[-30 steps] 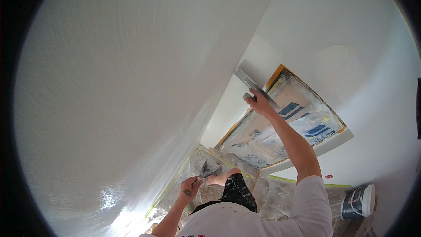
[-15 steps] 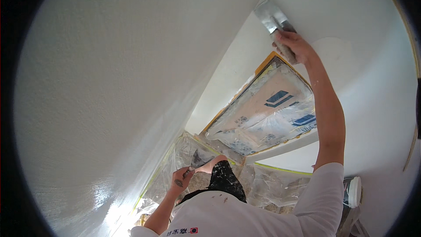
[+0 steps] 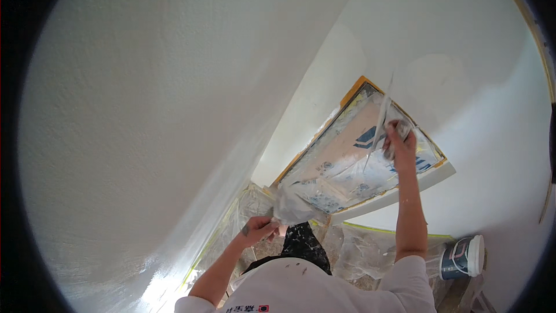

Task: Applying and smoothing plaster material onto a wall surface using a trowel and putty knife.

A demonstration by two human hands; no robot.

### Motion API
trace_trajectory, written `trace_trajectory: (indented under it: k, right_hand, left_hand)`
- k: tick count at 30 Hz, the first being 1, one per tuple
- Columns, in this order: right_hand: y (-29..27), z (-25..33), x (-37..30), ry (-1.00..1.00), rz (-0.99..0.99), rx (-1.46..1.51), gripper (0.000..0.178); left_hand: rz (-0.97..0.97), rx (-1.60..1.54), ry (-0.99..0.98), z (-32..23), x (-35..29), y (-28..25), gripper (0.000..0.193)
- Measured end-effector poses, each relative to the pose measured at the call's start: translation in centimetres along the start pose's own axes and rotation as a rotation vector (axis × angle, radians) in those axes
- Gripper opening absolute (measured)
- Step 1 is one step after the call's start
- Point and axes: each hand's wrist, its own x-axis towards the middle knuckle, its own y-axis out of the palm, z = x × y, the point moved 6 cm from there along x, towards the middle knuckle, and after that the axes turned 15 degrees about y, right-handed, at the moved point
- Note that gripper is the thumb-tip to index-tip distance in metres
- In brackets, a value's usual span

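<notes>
My right hand (image 3: 403,139) is closed round the handle of a plastering trowel (image 3: 381,120), raised in front of the plastic-covered panel. The trowel's thin metal blade appears nearly edge-on, slightly blurred. Lower down, beside the large wall on the left, my left hand (image 3: 259,230) grips a putty knife (image 3: 294,207). Its pale, blurred blade points toward the panel's lower corner, and its handle is mostly hidden by my fingers. The two tools are apart. Smooth off-white plaster covers the left wall (image 3: 162,93) and the adjoining wall (image 3: 434,87).
A framed panel (image 3: 341,168) sits in the adjoining wall, covered with clear plastic and edged with orange tape. Plastic sheeting (image 3: 362,249) covers the floor at my feet. At the lower right stands a dark bucket (image 3: 462,257) with a white lid and handle.
My right hand has come down from the wall corner with the trowel, which has turned edge-on. My left hand has risen slightly rightward with the putty knife. More of the bucket shows.
</notes>
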Motion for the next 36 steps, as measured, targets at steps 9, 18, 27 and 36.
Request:
trace_trajectory:
  k: [9,18,27,36]
  right_hand:
    - [7.5,-19.1,-9.0,0.608,0.722,-0.237,0.029]
    - [4.1,-16.5,-9.9,0.726,0.531,0.419,0.037]
    - [7.2,-11.7,-10.3,0.176,0.575,-0.515,0.045]
    - [6.4,-10.7,4.1,-0.115,-0.046,0.118,0.017]
  left_hand:
    - [0.177,-0.313,0.014,-1.2,4.7,3.9,0.032]
    - [-0.188,0.449,0.016,-5.5,7.5,-2.4,0.029]
    - [-0.223,0.608,0.151,-8.9,8.1,-1.3,0.024]
    - [-0.254,0.421,0.033,-4.5,4.4,-1.5,0.024]
